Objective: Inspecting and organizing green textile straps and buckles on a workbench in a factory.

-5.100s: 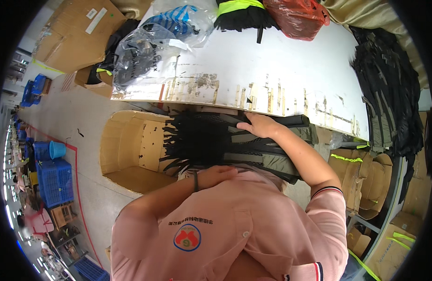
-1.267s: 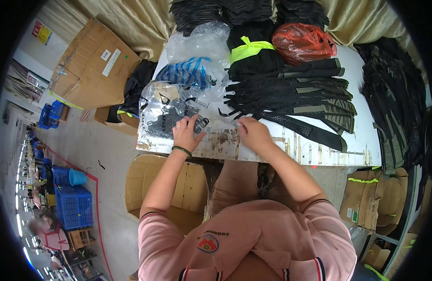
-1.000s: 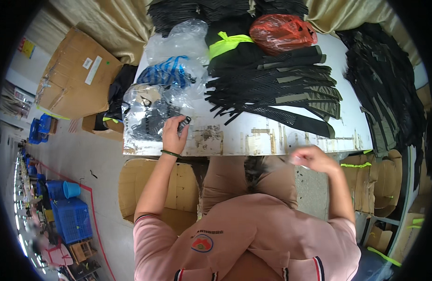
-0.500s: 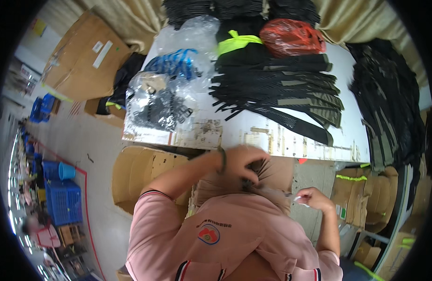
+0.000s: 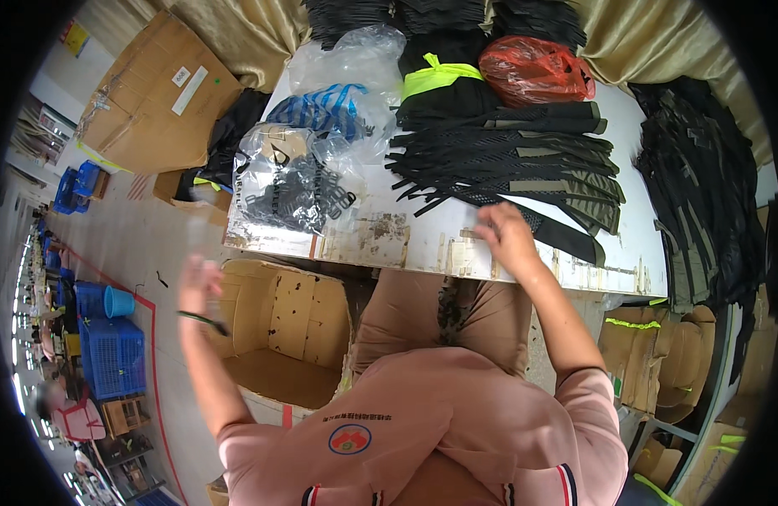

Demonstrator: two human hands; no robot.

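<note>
My left hand (image 5: 202, 280) is out at the left, beyond the table's near corner and next to an open cardboard box. Motion smears its fingers; a pale blurred streak shows just above them, and I cannot make out what it is. Above the table's front part, my right hand (image 5: 509, 240) is at the near edge of a pile of black straps (image 5: 499, 160) with grey-green end sections. Its fingers are bent and apart, with nothing seen in them. One wider strap (image 5: 566, 243) lies close beside this hand.
The open cardboard box (image 5: 300, 316) stands below the table (image 5: 364, 244). On the table are a clear bag of black buckles (image 5: 288, 190), a blue-striped plastic bag (image 5: 321, 110) and a red plastic bag (image 5: 537, 72). Black material (image 5: 701, 185) hangs at the right.
My left hand has swung from my lap out to the left. My right hand, holding something small and white earlier, has moved up over the table to the straps.
</note>
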